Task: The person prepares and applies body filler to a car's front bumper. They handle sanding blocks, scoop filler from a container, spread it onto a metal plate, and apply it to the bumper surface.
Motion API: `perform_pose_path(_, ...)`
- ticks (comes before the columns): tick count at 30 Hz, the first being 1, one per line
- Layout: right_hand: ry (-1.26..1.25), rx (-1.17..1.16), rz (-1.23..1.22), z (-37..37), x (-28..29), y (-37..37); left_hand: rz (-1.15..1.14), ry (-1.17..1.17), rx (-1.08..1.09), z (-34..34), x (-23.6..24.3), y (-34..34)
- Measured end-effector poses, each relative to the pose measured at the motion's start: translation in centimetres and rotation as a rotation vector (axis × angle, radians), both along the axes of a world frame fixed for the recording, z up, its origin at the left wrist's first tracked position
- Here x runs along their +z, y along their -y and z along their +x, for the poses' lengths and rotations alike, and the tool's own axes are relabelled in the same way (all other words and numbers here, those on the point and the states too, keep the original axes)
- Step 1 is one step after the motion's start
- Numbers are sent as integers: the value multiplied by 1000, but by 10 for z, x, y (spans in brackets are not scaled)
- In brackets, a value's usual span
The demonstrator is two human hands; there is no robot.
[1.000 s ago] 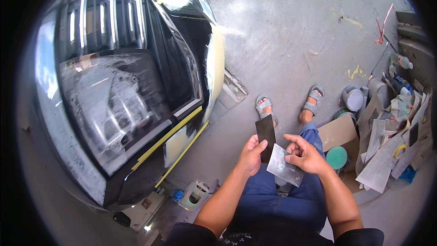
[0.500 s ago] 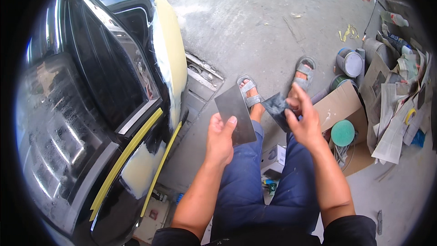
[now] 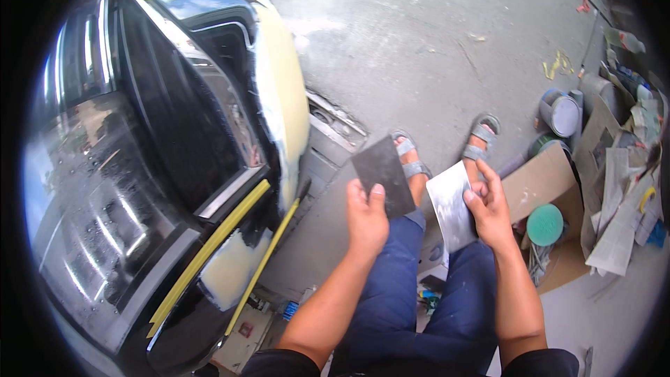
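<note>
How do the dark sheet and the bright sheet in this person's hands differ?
The dark sheet looks dull and deep grey, while the bright sheet shows a pale, silvery shine. The left hand holds the dark sheet; the right hand holds the bright sheet. Both are thin, flat and four-cornered, each with a thumb against its face.

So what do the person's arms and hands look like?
Short, plain black sleeves leave both forearms bare. The left hand and right hand have no gloves, and I see no watch or bracelet on either wrist.
</note>
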State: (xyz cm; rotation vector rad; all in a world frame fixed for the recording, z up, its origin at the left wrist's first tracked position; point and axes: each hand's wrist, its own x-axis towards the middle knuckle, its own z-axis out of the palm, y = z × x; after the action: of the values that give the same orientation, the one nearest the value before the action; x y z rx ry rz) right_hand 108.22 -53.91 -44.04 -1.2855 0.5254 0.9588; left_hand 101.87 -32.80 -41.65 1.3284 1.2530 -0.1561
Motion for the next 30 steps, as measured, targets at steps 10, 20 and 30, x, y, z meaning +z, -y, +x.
perform_pose_path(10,77,14,15,27,-12,-12,151,-173,-424,-16,29,-7)
perform_pose_path(20,299,919,109,26,18,-44,-320,-30,-355,-39,8,-19)
perform_pose_path(30,128,829,162,18,2,-65,-259,-141,-460,-75,4,-30)
